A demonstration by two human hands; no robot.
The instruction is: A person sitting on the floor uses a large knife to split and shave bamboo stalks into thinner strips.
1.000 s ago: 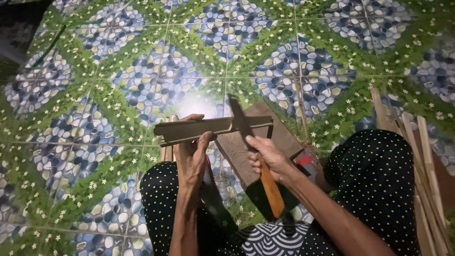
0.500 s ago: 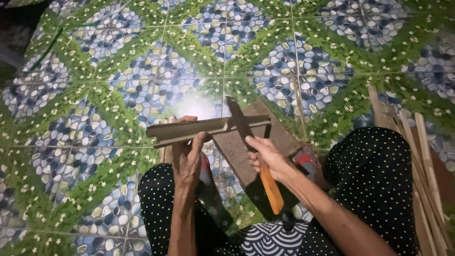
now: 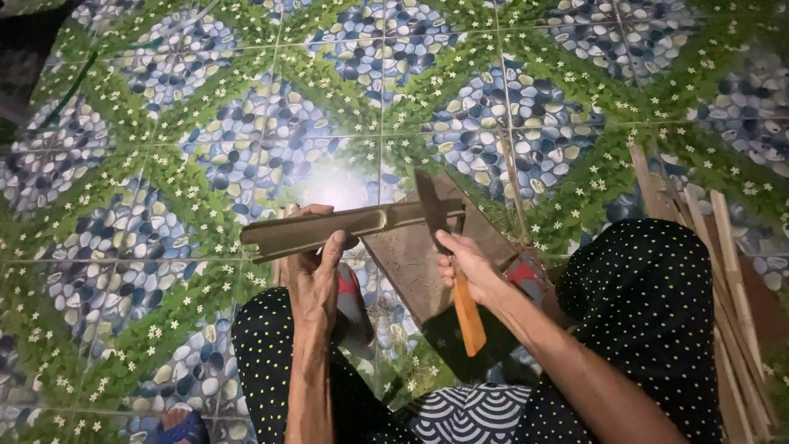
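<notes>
A split bamboo piece [image 3: 345, 227] is gripped level by the left hand [image 3: 314, 271], above a wooden board [image 3: 411, 263]. At its three o'clock end, a knife [image 3: 448, 255] with an orange handle is clasped by the right hand [image 3: 467, 265], blade set against the bamboo. Bamboo strips [image 3: 731, 271] lie at three o'clock on the tiled floor [image 3: 164, 148].

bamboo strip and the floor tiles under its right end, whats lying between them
In the head view a flat wooden board lies between the bamboo strip and the floor tiles. The right hand holds the knife against the strip above it.
</notes>
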